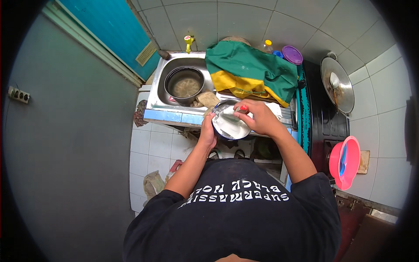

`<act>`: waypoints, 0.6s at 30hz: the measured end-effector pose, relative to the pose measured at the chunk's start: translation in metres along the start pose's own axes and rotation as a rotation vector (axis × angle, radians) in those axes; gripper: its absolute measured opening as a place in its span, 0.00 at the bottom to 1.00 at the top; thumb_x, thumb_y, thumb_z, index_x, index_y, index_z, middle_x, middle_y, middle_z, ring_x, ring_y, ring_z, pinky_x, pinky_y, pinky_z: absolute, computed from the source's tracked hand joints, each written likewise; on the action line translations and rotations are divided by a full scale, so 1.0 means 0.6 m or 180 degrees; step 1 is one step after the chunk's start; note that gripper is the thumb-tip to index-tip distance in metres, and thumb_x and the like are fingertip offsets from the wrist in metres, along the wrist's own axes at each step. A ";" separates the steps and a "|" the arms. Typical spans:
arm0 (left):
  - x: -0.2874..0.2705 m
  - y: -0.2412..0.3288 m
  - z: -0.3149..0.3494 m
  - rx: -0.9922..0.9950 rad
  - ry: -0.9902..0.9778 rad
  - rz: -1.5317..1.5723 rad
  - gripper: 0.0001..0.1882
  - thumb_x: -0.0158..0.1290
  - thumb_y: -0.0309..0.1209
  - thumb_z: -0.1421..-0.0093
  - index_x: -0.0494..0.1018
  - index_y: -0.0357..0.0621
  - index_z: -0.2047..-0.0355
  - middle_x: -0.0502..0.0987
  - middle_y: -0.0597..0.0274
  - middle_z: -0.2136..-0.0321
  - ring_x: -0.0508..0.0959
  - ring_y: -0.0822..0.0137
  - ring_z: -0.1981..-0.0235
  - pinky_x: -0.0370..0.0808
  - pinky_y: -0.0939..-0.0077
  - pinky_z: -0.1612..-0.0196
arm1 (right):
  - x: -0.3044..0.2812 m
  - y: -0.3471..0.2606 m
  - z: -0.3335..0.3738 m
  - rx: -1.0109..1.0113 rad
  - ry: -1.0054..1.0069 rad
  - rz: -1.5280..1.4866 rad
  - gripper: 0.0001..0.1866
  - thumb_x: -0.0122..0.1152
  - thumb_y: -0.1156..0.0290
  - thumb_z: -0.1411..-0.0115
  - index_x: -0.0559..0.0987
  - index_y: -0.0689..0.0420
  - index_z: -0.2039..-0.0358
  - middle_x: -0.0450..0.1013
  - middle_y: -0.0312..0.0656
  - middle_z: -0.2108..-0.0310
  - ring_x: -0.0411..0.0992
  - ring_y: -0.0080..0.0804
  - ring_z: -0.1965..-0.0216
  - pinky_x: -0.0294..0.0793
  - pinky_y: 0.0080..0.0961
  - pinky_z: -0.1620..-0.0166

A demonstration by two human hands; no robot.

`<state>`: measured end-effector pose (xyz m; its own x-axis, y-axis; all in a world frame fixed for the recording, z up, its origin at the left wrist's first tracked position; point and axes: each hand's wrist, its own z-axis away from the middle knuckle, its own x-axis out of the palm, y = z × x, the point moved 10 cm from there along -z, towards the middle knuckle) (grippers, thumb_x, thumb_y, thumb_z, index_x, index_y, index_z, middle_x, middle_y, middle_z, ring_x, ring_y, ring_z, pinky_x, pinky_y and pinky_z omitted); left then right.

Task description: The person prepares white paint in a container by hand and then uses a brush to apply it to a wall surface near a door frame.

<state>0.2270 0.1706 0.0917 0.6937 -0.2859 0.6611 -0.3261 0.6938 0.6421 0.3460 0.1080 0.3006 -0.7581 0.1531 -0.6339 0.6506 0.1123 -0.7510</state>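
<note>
A round white bowl with a dark blue rim is held over the front edge of the sink counter. My left hand grips the bowl's left side, fingers closed on the rim. Above the bowl's right side, my right hand is closed around a utensil with a red-ended handle. Its pale lower part reaches into the bowl; its exact kind I cannot make out. Just beyond my left hand lies a tan cloth, at the sink's near right corner.
A dark pot with cloudy liquid stands in the steel sink below a yellow tap. Green and yellow fabric covers the counter's right part. A wok and a pink basin are at the right; a grey door stands left.
</note>
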 end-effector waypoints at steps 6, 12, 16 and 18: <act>-0.035 0.043 0.022 0.0247 0.0062 0.0054 0.30 0.38 0.48 0.33 0.70 0.35 0.44 0.79 0.49 0.49 0.79 0.59 0.48 0.72 0.65 0.41 | -0.011 -0.024 -0.015 -0.0029 0.0299 0.0221 0.08 0.64 0.71 0.39 0.80 0.62 0.65 0.78 0.46 0.68 0.77 0.39 0.70 0.75 0.31 0.63; -0.066 0.062 0.039 0.0460 0.0071 0.0093 0.29 0.38 0.47 0.33 0.70 0.36 0.44 0.78 0.49 0.49 0.79 0.58 0.48 0.73 0.64 0.42 | 0.069 -0.076 -0.027 -0.0132 -0.0108 -0.0151 0.10 0.64 0.68 0.40 0.80 0.61 0.64 0.78 0.49 0.69 0.77 0.46 0.68 0.75 0.36 0.62; -0.079 0.080 0.070 0.0570 0.0347 0.0376 0.18 0.41 0.40 0.34 0.71 0.39 0.54 0.78 0.56 0.59 0.79 0.65 0.58 0.76 0.70 0.50 | 0.087 -0.070 -0.056 -0.0085 -0.0090 -0.0282 0.10 0.64 0.68 0.40 0.80 0.61 0.63 0.78 0.49 0.67 0.77 0.47 0.66 0.75 0.35 0.61; -0.096 0.085 0.083 0.0667 0.0482 0.0422 0.19 0.41 0.40 0.34 0.71 0.39 0.53 0.78 0.55 0.59 0.79 0.64 0.58 0.76 0.70 0.51 | 0.070 -0.080 -0.060 -0.0360 0.0078 -0.0125 0.08 0.64 0.70 0.40 0.80 0.62 0.64 0.78 0.49 0.67 0.77 0.48 0.67 0.75 0.35 0.61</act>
<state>0.1385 0.1897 0.1054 0.7189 -0.0890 0.6894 -0.5350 0.5624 0.6305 0.2848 0.1444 0.3168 -0.7827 0.1702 -0.5986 0.6223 0.2285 -0.7487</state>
